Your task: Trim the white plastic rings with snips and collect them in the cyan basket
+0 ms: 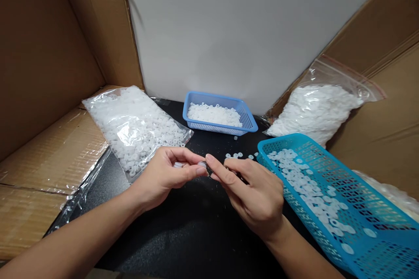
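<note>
My left hand (pixel 166 174) and my right hand (pixel 255 192) meet over the black table (pixel 183 226), fingertips touching. Between the left thumb and fingers sits a small white ring (pixel 202 165); another white ring (pixel 178 165) shows deeper in the same hand. My right hand's fingers are pinched together at that ring; what they hold themselves is hidden. Right of my right hand lies a teal basket (pixel 376 244) with several white rings spread inside. A few loose rings (pixel 235 155) lie on the table just beyond my hands.
A smaller blue basket (pixel 250 120) with white rings stands at the back. A clear bag of rings (pixel 134 128) lies at the left, another bag (pixel 314 109) at the right. Cardboard walls (pixel 49 52) enclose both sides, a white wall (pixel 245 30) behind.
</note>
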The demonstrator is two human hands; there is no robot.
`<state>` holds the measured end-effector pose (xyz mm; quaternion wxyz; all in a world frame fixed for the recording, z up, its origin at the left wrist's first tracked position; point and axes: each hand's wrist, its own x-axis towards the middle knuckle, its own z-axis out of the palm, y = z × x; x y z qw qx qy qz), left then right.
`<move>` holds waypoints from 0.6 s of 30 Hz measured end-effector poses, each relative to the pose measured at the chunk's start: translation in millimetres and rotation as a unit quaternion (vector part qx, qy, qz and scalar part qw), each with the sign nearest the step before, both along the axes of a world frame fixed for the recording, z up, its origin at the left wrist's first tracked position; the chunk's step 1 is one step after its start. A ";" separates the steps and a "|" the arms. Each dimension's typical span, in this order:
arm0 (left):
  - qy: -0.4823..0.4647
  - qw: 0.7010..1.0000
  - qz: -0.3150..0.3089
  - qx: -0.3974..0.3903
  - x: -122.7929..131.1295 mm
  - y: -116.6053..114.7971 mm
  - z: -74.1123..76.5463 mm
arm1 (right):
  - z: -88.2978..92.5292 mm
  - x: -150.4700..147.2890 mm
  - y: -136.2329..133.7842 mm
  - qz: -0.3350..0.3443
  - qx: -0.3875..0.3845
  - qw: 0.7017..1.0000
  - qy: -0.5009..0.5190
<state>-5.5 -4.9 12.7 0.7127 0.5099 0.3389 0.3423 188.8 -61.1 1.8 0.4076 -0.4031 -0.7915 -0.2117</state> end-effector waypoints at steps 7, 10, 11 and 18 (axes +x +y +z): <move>-0.001 1.000 0.003 -0.005 0.9 0.0 -1.3 | 0.5 0.4 -0.4 0.002 -0.007 1.000 0.000; -0.002 1.000 0.005 -0.005 0.7 0.1 -0.4 | 0.2 0.1 -0.1 0.002 -0.006 1.000 0.003; -0.001 1.000 0.005 -0.003 0.4 0.0 -0.1 | 0.1 0.1 -0.2 0.001 -0.005 1.000 0.002; 0.012 1.000 0.004 0.016 0.3 -0.5 0.6 | 0.8 2.0 -1.7 -0.004 0.000 1.000 -0.016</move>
